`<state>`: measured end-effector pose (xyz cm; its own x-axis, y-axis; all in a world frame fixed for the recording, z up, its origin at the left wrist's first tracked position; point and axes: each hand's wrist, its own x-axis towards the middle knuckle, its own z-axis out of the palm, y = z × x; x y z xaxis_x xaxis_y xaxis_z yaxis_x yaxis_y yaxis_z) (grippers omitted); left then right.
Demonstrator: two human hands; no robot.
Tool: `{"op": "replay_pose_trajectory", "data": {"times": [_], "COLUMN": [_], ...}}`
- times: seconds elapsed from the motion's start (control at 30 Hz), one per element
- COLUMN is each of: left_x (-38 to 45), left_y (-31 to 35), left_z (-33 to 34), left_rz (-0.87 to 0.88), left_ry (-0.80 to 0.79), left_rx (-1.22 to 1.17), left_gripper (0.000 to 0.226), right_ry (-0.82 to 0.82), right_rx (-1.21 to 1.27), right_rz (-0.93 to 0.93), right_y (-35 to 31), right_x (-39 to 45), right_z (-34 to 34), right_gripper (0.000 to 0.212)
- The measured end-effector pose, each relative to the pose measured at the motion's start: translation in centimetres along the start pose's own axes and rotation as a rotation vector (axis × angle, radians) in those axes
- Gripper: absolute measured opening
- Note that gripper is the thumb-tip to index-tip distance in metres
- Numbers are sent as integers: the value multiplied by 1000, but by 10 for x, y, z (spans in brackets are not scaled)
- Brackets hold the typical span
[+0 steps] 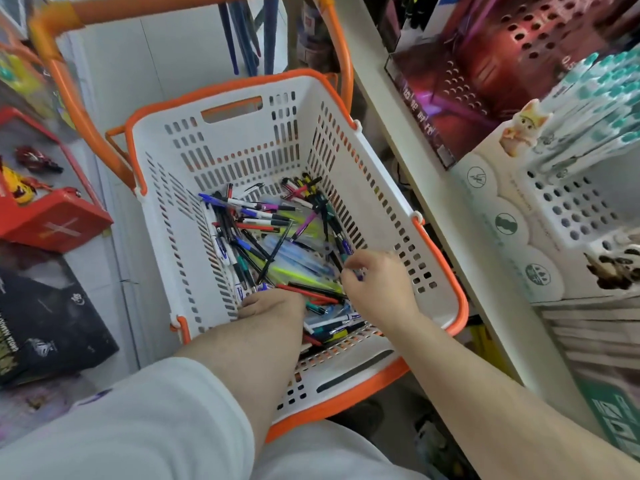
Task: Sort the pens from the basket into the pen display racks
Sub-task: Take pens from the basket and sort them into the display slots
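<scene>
A white basket (374, 157) with an orange rim stands in front of me. Its bottom holds a loose heap of pens (277, 233) in several colours. Both my hands are down inside it. My right hand (377, 278) has its fingers curled and pinches a dark purple-tipped pen at the heap's right side. My left hand (273, 303) lies low at the near left of the heap, fingers bent into the pens; what it holds is hidden. On the shelf to the right stands a white pen display rack (568, 206) with teal-capped pens (599, 109) in it.
A dark red perforated pen rack (512, 53) stands at the back right on the white shelf (408, 143). The orange cart frame (65, 84) rises behind the basket. Red and black toy boxes (52, 216) sit on the left.
</scene>
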<state>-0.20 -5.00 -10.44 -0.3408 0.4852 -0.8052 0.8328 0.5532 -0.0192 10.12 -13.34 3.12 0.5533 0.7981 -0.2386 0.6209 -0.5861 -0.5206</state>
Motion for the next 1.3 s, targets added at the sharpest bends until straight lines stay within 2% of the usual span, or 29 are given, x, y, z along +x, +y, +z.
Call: {"op": "replay_pose_trajectory", "data": {"times": [0.1,0.23,0.3,0.53,0.67,0.83,0.9,0.93,1.0,1.07,1.1,1.17,1.3], "left_x": [6,20,15,8,8,-17,-33,-41,-59,-73,-79,-89,-108], "left_y": [-2,-9,-13,-32,-32,-20,-3,6,21,29,32,35,39], "left_z": [-1,9,7,19,9,-10,-23,-30,-46,-59,-64,-70,-68], "left_rz": [-15,8,21,250,283,476,530,542,550,571,573,551,449], "left_ry": [3,186,212,205,124,79,68,61,15,-40,-70,-146,-288], "left_rx": [-25,18,50,171,-61,-402,-525,-594,-760,-955,-1046,-1157,-1306], "left_gripper": [88,61,53,52,53,25,26,35,53,34,25,24,22], "right_ry": [-6,-68,-88,-129,-148,-119,-159,-207,-344,-448,-467,-418,-183], "right_rx": [39,65,86,129,189,362,415,445,549,681,754,952,1260], "right_rz": [22,52,69,121,183,333,381,401,498,661,737,845,900], "right_y": [1,2,2,1,1,-2,-6,-9,-17,-24,-27,-32,-49], "right_x": [1,3,4,4,6,8,8,6,2,-2,-5,-10,-16], "right_z": [2,6,8,6,4,-2,-7,-8,-8,-6,-6,-2,-7], "right_gripper": [15,15,14,15,13,12,9,9,28,48,50,43,40]}}
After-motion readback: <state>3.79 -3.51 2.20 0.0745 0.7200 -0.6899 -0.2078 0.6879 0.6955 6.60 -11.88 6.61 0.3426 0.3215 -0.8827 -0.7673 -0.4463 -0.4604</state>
